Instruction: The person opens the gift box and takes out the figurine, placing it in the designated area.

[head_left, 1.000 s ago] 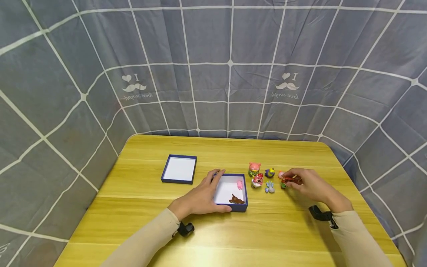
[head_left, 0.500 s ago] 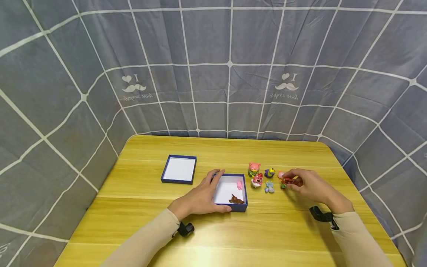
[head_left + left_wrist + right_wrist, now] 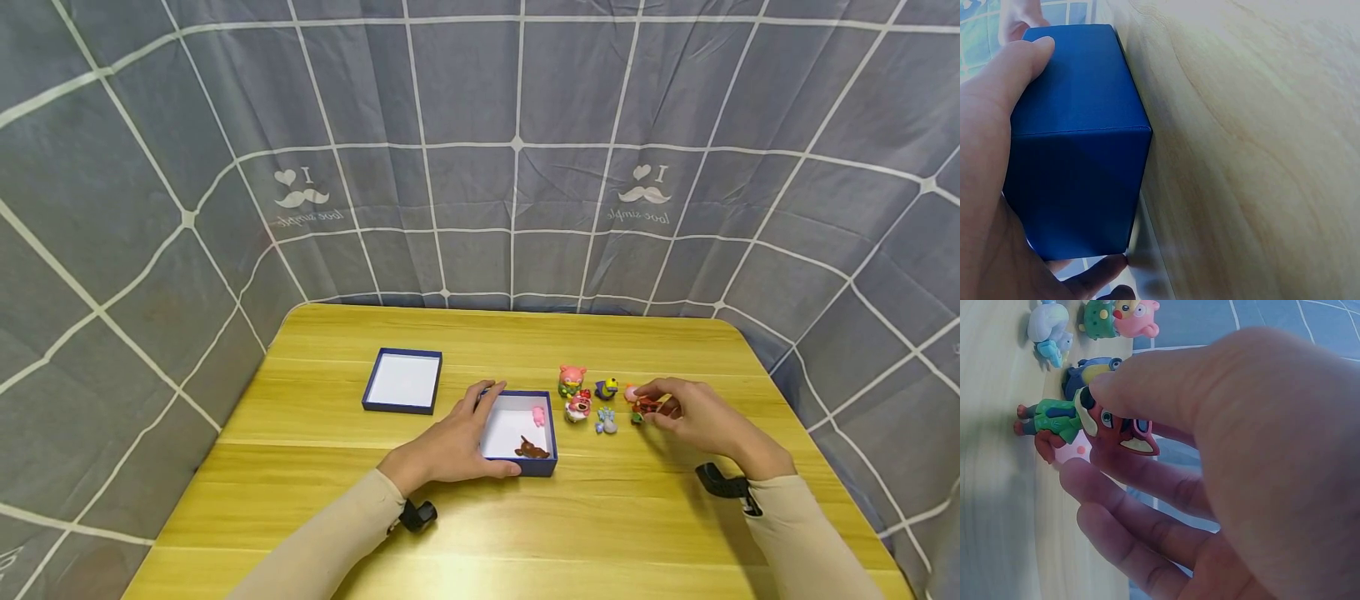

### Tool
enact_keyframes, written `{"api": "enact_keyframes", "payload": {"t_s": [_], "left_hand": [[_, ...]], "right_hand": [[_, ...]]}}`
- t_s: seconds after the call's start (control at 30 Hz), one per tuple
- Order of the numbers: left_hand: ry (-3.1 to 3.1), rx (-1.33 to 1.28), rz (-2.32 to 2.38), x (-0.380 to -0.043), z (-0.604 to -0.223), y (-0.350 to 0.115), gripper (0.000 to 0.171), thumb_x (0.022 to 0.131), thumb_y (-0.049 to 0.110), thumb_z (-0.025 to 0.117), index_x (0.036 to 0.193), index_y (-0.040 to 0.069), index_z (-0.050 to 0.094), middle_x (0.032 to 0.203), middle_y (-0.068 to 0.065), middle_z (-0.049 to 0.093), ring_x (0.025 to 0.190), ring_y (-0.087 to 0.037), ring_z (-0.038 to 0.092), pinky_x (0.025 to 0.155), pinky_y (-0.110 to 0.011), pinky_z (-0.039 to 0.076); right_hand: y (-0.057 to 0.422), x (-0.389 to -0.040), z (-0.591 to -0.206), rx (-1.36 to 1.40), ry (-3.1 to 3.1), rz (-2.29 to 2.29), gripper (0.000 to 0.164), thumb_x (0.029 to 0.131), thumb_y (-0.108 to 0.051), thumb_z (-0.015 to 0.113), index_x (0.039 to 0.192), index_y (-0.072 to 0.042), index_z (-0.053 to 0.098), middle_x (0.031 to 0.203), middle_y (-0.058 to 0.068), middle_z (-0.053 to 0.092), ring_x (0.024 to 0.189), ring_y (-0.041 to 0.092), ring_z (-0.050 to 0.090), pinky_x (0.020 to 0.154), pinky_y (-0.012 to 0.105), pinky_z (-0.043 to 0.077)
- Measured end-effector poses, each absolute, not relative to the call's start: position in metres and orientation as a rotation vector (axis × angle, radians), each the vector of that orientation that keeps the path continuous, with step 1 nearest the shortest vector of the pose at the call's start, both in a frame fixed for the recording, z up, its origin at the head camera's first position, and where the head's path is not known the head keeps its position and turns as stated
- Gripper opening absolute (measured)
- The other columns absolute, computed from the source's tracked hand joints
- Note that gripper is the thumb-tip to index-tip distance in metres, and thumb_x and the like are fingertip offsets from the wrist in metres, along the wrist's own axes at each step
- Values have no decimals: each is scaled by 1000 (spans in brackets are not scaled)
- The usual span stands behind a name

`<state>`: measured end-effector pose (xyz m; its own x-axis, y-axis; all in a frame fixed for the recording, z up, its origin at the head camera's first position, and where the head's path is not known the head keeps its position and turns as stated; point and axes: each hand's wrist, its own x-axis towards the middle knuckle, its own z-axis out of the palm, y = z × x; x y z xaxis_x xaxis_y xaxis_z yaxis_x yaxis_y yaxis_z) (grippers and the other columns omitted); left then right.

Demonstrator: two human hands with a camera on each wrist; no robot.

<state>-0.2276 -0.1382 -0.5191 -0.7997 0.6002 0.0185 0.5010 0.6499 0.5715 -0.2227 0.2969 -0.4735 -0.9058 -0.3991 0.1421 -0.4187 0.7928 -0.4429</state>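
Note:
My left hand [image 3: 450, 442] holds the open blue box [image 3: 555, 442], thumb on its near wall and fingers across its left side. Inside the box lie a small pink figurine [image 3: 538, 417] and a brown animal figurine [image 3: 532, 448]. Over at the right, my right hand [image 3: 697, 414] pinches a red fox figurine [image 3: 1063, 419] by its head, between thumb and forefinger. The fox wears a green top and dark trousers; part of its head is hidden by the thumb. Just behind it is a round pink figurine [image 3: 631, 392].
Between box and right hand stand a pink-and-green figurine [image 3: 572, 380], a pink-and-white figurine [image 3: 577, 407], a blue-and-yellow figurine [image 3: 607, 388] and a grey-blue figurine [image 3: 607, 421]. A blue lid [image 3: 403, 379] lies inside up, back left. A grey checked curtain [image 3: 472, 192] surrounds the wooden table [image 3: 480, 533].

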Motion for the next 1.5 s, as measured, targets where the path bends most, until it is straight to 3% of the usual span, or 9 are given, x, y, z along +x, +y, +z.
{"api": "enact_keyframes", "payload": {"t_s": [0.2, 0.6, 0.9, 1.13, 1.3, 1.5], "left_hand": [[2693, 899, 854, -227, -519, -137, 133, 93, 77, 87, 189, 21, 13, 194, -16, 17, 166, -47, 49, 122, -63, 59], [2698, 911, 851, -227, -519, -136, 133, 94, 77, 86, 189, 20, 13, 194, -16, 18, 167, -47, 48, 124, -63, 57], [2700, 913, 853, -229, -518, -137, 133, 94, 77, 86, 189, 20, 13, 194, -15, 18, 167, -47, 48, 122, -63, 58], [2695, 912, 859, -228, -520, -137, 133, 94, 76, 86, 190, 21, 12, 194, -15, 18, 167, -47, 47, 123, -64, 58], [2699, 905, 846, -228, -522, -138, 134, 94, 78, 86, 190, 22, 11, 194, -15, 17, 168, -47, 47, 125, -64, 57], [2692, 906, 849, -228, -522, -138, 133, 94, 78, 86, 189, 22, 12, 194, -14, 17, 169, -47, 46, 125, -63, 56]], "right_hand": [[297, -221, -470, 680, -2917, 714, 29, 102, -7, 89, 131, -4, 83, 119, 7, 88, 91, 8, 77, 80, 31, 66], [290, -214, -457, 657, -2852, 535, 33, 101, -14, 92, 131, -5, 84, 127, 14, 86, 109, 35, 81, 95, 60, 66], [282, -207, -443, 661, -2823, 498, 36, 103, -14, 90, 137, -8, 82, 133, 17, 83, 119, 41, 80, 101, 67, 64], [265, -201, -429, 688, -2815, 459, 32, 109, -24, 86, 138, -13, 82, 130, 12, 82, 118, 36, 79, 99, 63, 65], [250, -199, -422, 774, -2774, 431, 30, 108, -14, 86, 137, -10, 82, 129, 12, 82, 116, 35, 79, 97, 59, 66], [232, -200, -420, 858, -2763, 392, 31, 105, -8, 85, 136, -11, 83, 132, 11, 81, 107, 23, 71, 88, 44, 64]]}}
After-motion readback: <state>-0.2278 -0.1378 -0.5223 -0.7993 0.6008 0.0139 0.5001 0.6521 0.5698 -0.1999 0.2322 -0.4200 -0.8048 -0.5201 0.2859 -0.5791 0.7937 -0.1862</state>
